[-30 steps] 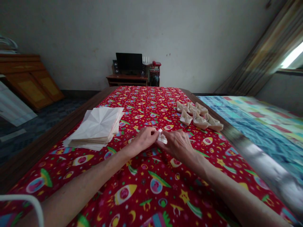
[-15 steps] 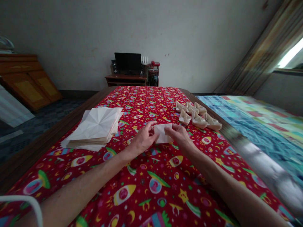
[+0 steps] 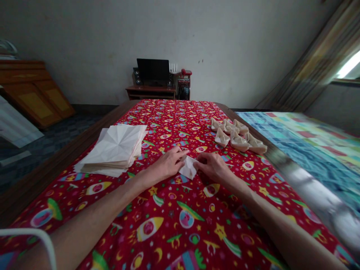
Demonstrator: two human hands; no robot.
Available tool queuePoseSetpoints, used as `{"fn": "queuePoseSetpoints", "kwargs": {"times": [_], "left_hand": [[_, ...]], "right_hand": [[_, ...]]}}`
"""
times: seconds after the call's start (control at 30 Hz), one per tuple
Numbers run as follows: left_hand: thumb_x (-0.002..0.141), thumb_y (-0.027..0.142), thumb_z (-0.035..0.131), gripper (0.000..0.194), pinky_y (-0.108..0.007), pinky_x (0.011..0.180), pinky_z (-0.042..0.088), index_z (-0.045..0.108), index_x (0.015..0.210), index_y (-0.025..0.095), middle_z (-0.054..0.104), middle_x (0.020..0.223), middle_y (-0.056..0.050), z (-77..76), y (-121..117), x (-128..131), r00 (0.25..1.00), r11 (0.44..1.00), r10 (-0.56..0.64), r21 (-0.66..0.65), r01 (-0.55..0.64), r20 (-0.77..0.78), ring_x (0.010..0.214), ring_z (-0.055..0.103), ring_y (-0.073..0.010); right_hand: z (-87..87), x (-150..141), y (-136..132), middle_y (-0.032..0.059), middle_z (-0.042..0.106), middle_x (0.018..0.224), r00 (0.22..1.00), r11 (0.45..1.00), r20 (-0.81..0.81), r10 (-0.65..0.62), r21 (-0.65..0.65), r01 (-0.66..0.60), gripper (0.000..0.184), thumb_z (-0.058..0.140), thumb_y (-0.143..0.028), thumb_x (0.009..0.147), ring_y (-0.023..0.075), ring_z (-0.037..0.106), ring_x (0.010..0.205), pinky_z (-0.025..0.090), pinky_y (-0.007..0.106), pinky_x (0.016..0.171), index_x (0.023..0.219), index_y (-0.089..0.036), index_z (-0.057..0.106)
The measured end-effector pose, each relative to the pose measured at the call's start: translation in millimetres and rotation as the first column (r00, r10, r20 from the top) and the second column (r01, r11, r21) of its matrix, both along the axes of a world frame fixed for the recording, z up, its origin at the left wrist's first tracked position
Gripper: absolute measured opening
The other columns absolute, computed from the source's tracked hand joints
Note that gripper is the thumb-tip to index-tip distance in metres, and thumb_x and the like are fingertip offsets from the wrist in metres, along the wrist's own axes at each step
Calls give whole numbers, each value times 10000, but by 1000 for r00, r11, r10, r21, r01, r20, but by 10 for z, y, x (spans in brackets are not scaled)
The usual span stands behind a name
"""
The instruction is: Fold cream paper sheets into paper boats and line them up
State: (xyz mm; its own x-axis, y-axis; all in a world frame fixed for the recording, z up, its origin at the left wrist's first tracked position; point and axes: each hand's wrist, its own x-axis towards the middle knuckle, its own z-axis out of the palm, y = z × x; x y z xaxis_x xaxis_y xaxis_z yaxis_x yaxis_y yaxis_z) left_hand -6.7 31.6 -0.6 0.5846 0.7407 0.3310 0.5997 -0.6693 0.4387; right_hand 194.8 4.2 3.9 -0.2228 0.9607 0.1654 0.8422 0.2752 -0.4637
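Between my hands, a small folded white paper [image 3: 188, 168] lies low over the red patterned cloth, turned so that one corner points toward me. My left hand [image 3: 171, 161] has its fingers closed on the paper's left edge. On the opposite side, my right hand [image 3: 211, 165] pinches the right corner between thumb and fingers. To the left lies a stack of creased paper sheets [image 3: 115, 144], the top one with star-like fold lines. Several folded paper boats [image 3: 239, 141] stand grouped to the right.
The red cloth [image 3: 168, 232] covers a table with a dark wooden edge [image 3: 295, 195]. A bed [image 3: 281, 135] adjoins on the right. A monitor [image 3: 153, 71] stands against the far wall, a wooden cabinet [image 3: 36, 90] at the left. A white curved cable [image 3: 42, 236] shows at lower left.
The paper, earlier held as an upright rectangle, is now turned with a corner toward me and looks smaller. Both hands have come down slightly around it.
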Motion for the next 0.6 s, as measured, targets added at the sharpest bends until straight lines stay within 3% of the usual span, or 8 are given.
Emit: {"fn": "queuePoseSetpoints", "kwargs": {"times": [0.13,0.27,0.43,0.6], "left_hand": [[876,178,497,231,-324,883,457,585,1089,181,519,1021,-64,-9,-111,-15,1000,984,-4,178,-1,30,981,530,-192],[927,155,403,188,-294,843,458,590,936,173,553,954,-51,13,-249,-51,988,976,-146,159,152,-44,944,534,-175],[907,167,456,182,-306,913,435,568,1050,187,568,1055,-63,-16,-286,-54,981,977,-193,102,190,26,1024,526,-182],[810,102,554,87,-276,839,461,585,875,152,573,1018,-68,-5,-209,-55,976,984,-164,-48,172,141,943,555,-168]], "right_hand": [[-100,25,-31,16,621,737,998,977,53,30,210,-40,152,576,-340,803,138,544,653,347,236,583,821,-196,620],[-105,46,-92,54,596,807,989,906,72,131,397,-149,85,555,-250,832,150,524,716,374,244,625,846,-177,596],[-101,63,-134,54,584,786,926,860,149,346,345,-377,228,432,-122,883,126,503,676,384,223,593,785,-165,634],[-152,123,-153,62,607,881,894,835,95,438,327,-443,267,431,-146,907,125,540,740,433,228,654,916,-198,692]]}}
